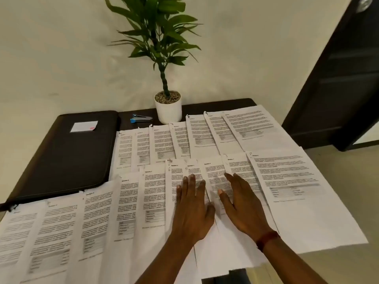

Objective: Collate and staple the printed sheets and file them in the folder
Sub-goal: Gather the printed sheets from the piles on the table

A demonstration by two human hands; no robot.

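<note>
Several printed sheets [287, 181] lie fanned in two overlapping rows across a dark table [221, 104]. Many show a staple at the top left corner. My left hand [193, 206] rests flat, fingers apart, on the sheets in the middle of the near row. Just right of it, my right hand [239, 201] lies flat and spread on the neighbouring sheets, a brown band on its wrist. Neither hand holds anything. A closed dark folder [67, 156] with a white note on its cover lies at the left. A blue and grey stapler [140, 118] sits behind the far row.
A white pot with a green plant [168, 108] stands at the back of the table, touching the far sheets. A dark door [346, 74] is at the right. The right-hand sheets overhang the table edge above a pale floor.
</note>
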